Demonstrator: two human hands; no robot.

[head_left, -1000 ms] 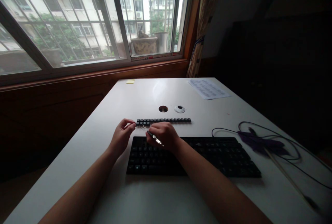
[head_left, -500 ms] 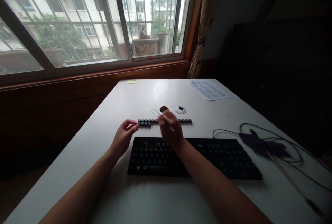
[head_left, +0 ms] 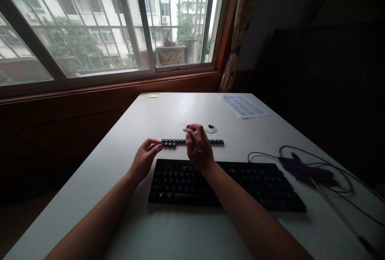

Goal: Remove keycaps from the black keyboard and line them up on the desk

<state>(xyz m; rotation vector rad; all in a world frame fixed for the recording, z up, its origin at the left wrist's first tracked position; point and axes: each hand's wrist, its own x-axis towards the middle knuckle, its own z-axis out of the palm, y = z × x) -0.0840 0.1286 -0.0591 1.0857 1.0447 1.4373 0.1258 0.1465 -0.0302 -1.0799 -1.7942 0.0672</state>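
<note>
My left hand (head_left: pixel 144 156) rests on the table with thumb and forefinger pinched at the left end of the loose black keycaps (head_left: pixel 170 143). These stand in one long row, with a short second row before it at the left. Closed round a wire keycap puller (head_left: pixel 191 135), my right hand (head_left: pixel 199 147) hovers over the middle of the long row and hides part of it. The puller's thin wire loops point up and left, with no keycap visible in them. Nearer me lies a black keyboard (head_left: pixel 252 187), partly covered by my right forearm.
Behind the row are a round table hole, partly hidden by my right hand, and a white ring-shaped cover (head_left: pixel 211 128). Printed paper (head_left: pixel 245 106) and a yellow sticky note (head_left: pixel 154 95) lie at the far edge. A dark cable (head_left: pixel 303 151) coils over purple cloth (head_left: pixel 309 171) at right.
My right hand has lifted the keycap puller from the short keycap row and moved it right and away from me. My left hand has stayed at the row's left end.
</note>
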